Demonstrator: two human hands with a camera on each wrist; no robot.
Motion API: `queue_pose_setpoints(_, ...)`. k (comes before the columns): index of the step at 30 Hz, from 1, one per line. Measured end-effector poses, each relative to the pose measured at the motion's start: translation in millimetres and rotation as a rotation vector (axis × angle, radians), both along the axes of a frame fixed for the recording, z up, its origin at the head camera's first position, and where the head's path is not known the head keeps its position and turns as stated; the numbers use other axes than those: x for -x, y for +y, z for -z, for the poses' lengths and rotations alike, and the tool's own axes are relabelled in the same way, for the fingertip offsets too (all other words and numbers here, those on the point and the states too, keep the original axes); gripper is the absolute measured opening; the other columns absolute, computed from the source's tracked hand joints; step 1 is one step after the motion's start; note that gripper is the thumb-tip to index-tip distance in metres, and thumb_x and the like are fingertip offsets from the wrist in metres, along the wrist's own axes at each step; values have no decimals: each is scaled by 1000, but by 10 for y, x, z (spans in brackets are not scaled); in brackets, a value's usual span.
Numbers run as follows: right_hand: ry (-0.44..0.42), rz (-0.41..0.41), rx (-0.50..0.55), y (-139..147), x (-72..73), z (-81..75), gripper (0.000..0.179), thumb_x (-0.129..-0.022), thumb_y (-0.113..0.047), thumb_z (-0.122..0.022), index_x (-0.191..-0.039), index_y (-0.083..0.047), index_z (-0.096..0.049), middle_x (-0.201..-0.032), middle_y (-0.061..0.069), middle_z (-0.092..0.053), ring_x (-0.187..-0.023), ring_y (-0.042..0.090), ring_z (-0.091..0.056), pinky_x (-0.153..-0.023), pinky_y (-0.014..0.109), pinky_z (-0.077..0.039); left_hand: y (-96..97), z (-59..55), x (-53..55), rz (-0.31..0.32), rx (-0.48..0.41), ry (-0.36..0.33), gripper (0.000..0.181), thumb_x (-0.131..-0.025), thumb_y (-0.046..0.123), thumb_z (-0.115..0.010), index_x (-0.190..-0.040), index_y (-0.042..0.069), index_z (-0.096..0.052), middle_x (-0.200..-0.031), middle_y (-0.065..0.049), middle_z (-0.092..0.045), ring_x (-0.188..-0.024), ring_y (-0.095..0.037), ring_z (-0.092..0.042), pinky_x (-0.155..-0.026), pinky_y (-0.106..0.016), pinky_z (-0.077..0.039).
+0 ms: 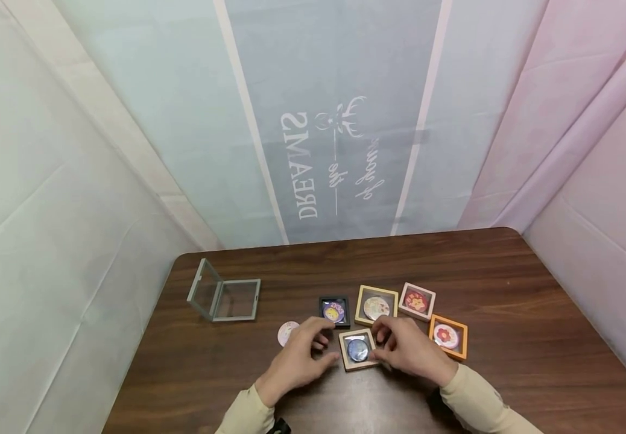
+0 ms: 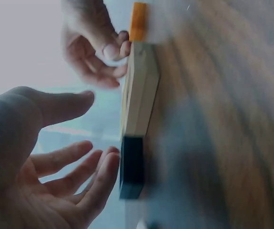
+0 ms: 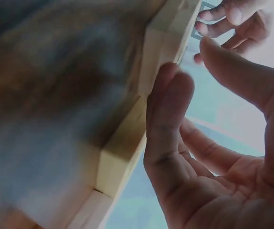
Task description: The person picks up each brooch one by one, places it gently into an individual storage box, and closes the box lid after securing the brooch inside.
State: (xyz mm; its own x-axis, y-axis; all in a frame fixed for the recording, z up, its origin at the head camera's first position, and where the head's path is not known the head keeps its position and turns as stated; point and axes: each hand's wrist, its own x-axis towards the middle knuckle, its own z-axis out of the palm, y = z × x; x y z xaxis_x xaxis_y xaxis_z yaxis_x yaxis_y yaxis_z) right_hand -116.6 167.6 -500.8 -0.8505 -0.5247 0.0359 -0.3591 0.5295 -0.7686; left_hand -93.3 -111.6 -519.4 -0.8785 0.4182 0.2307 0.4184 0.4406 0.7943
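A cream square display frame (image 1: 348, 360) with a dark blue round badge (image 1: 358, 349) inside lies flat between both hands. My right hand (image 1: 407, 349) is at its right edge. In the right wrist view, its bent fingers (image 3: 163, 124) reach the frame's pale side (image 3: 156, 57), thumb apart from them. My left hand (image 1: 301, 357) hovers left of the frame, thumb and fingers spread with nothing between them. Its fingertips come near a black frame (image 1: 342, 325) holding a purple and yellow badge (image 1: 333, 312). A loose pale round badge (image 1: 286, 331) lies partly behind that hand.
A grey hinged frame (image 1: 239, 318) stands opened at the left. Behind and right lie a yellow frame (image 1: 364, 289), a pink frame (image 1: 407, 287) and an orange frame (image 1: 462, 343), each with a badge. The brown table (image 1: 530, 325) meets printed curtains (image 1: 345, 60).
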Motion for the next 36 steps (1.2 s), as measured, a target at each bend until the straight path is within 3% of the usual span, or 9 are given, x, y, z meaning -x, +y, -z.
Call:
queue_pose_setpoints(5, 70, -25, 0, -64, 46, -19, 28, -91, -13, -87, -108, 0, -69, -85, -1, -66, -67, -2, -59, -61, 22, -53, -229, -31, 13, -145, -23, 137, 37, -87, 1, -86, -121, -1, -70, -114, -18, -72, -89, -31, -73, -76, -37, -63)
queue_pose_setpoints(12, 68, -76, -9, -251, 138, -56, 28, -93, -13, -85, -113, 1, -70, -89, 3, -67, -70, -1, -58, -62, 22, -52, -628, -38, 34, -400, -70, 218, 32, -86, -2, -86, -114, 7, -75, -110, -13, -75, -90, -33, -74, -73, -40, -63)
queue_pose_setpoints(18, 92, -145, 10, -451, 191, -66, 27, -92, -9, -85, -112, 1, -69, -88, 2, -66, -71, -2, -60, -64, 22, -54, -902, -111, 45, -610, -124, 360, 30, -83, -8, -86, -108, 7, -76, -103, -11, -75, -85, -31, -72, -68, -31, -62)
queue_pose_setpoints(26, 121, -227, -3, -716, 225, -54, 30, -92, -7, -85, -116, 2, -70, -90, 8, -70, -72, -2, -64, -66, 19, -56, -1225, -256, 147, -833, -213, 582, 31, -84, -15, -80, -112, -4, -74, -108, -23, -71, -87, -15, -63, -69, -14, -49)
queue_pose_setpoints(30, 142, -252, -32, -878, 255, -91, 32, -93, -9, -84, -120, 1, -71, -93, 7, -71, -72, -3, -64, -68, 19, -56, -1369, -284, 167, -946, -213, 605, 36, -87, -8, -82, -121, -5, -70, -119, -25, -66, -98, -15, -54, -77, -21, -44)
queue_pose_setpoints(36, 165, -278, -92, -1108, 313, -141, 33, -94, -12, -83, -122, 0, -71, -97, 6, -71, -73, -2, -62, -69, 20, -54, -1513, -207, 199, -1048, -170, 578, 59, -90, 7, -83, -139, -7, -53, -140, -31, -50, -116, -38, -41, -93, -32, -32)
